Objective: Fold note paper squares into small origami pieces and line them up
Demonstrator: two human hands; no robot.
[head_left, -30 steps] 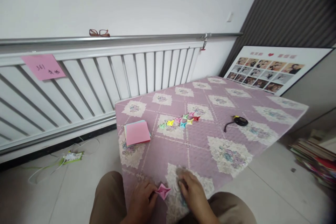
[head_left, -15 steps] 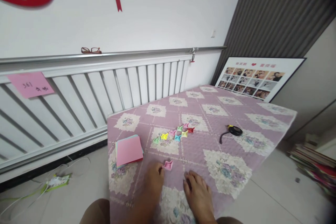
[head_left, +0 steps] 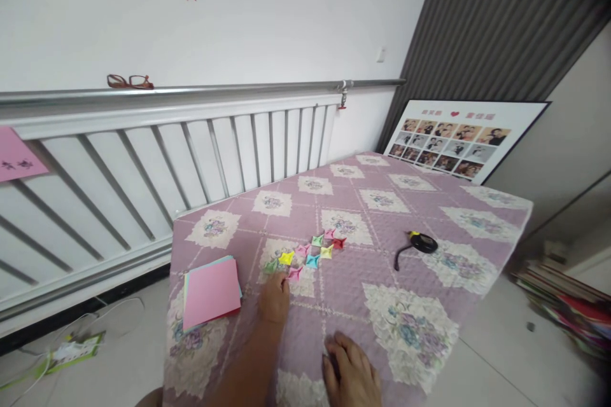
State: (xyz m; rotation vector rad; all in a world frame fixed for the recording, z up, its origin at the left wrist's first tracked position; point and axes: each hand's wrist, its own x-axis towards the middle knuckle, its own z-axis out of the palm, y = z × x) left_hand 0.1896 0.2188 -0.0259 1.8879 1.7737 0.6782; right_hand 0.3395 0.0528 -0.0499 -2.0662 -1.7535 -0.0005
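Note:
My left hand (head_left: 275, 299) reaches forward over the cloth, its fingers pinched on a pink folded paper piece (head_left: 294, 275) at the near side of a group of small paper pieces. Just beyond it are a yellow folded piece (head_left: 286, 258), a green one (head_left: 272, 266) and a blue one (head_left: 312, 261). Farther right in the group lie a pale yellow piece (head_left: 326, 252) and a red one (head_left: 338, 243). My right hand (head_left: 352, 370) rests on the cloth near the front with fingers loosely bent and apart, holding nothing.
To the left lies a stack of coloured paper (head_left: 212, 292), pink on top. A black cord with a round case (head_left: 424, 242) lies at the right of the floral tablecloth (head_left: 348, 305). Behind the table runs a white radiator (head_left: 214, 152); a photo board (head_left: 520, 133) leans at the back.
My left hand has carried the pink folded paper piece forward to the group of pieces. My right hand stays low on the cloth. The view has shifted a little to the right.

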